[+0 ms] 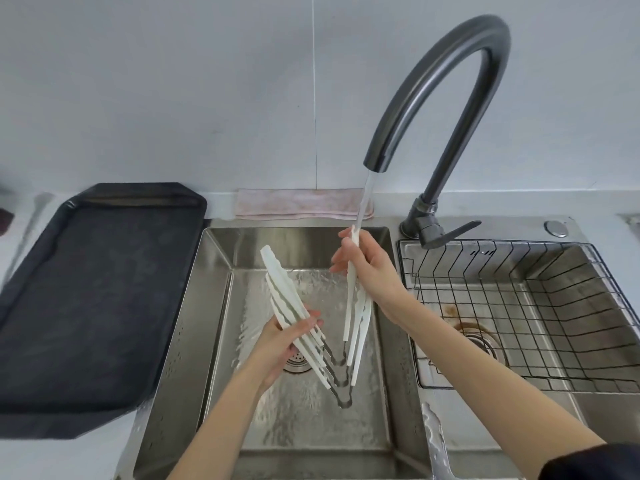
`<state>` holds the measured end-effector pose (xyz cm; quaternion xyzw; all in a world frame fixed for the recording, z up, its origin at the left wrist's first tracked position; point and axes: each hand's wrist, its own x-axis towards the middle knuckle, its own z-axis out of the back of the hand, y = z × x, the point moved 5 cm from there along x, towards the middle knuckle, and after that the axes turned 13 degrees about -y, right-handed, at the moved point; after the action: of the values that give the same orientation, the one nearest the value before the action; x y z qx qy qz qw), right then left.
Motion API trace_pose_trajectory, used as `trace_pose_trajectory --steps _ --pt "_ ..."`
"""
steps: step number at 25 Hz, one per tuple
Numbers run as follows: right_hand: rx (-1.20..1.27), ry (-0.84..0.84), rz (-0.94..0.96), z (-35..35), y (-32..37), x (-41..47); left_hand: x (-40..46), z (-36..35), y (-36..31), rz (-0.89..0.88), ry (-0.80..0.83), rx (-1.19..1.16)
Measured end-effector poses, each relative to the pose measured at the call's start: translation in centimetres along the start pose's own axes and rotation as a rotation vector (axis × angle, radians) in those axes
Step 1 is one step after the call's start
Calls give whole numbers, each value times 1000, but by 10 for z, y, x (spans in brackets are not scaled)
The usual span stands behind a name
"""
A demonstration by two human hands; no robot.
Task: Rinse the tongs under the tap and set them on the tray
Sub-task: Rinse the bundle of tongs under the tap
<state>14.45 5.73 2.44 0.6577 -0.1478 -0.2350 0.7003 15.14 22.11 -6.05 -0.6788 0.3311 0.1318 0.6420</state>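
Several white tongs [282, 292] with steel hinges are spread in a V over the left sink basin [214, 323]. My left hand [284, 344] grips the left arms of the tongs low down. My right hand [367, 268] grips the right arms, whose white tip sticks up into the water stream [365, 199]. The stream falls from the dark arched tap [446, 98]. The steel hinges meet at the bottom of the V above the basin floor. A dark rectangular tray [90, 299] lies on the counter to the left of the sink, with nothing on it.
A black wire basket [540, 306] sits in the right basin. The tap lever [450, 233] points right behind it. A folded pink cloth [298, 204] lies behind the sink by the wall. The left basin's drain [298, 362] is below my left hand.
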Motion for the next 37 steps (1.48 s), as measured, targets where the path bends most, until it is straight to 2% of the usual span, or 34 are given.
trace_pose_trajectory --steps 3,8,11,14,17,19,22,25,29,32,37 --pt "-21 -38 -45 4 -5 -1 0 -1 -5 -10 -2 -39" --pt "-84 25 -138 4 -26 -21 -1 -4 -15 -42 12 -56" --pt "-48 -79 -200 8 -31 -21 -1 -10 -20 -38 41 13" --pt "-55 -155 -184 16 -27 -18 -4 -22 -29 -51 75 55" --pt "44 -243 -240 26 -28 -17 -4 -36 -51 -134 8 -3" --pt "156 -268 -332 29 -34 -20 -5 -48 -76 -256 -48 -16" --pt "246 -309 -444 31 -45 -24 -11 -69 -107 -489 -44 133" --pt "382 -411 -514 35 -51 -24 -16 -86 -117 -623 -39 274" --pt "497 -471 -533 38 -48 -21 -18 -97 -121 -661 -54 306" --pt "531 -493 -535 42 -48 -20 -16 -104 -126 -691 -117 398" --pt "565 -523 -549 45 -49 -22 -13 -115 -130 -711 -115 487"
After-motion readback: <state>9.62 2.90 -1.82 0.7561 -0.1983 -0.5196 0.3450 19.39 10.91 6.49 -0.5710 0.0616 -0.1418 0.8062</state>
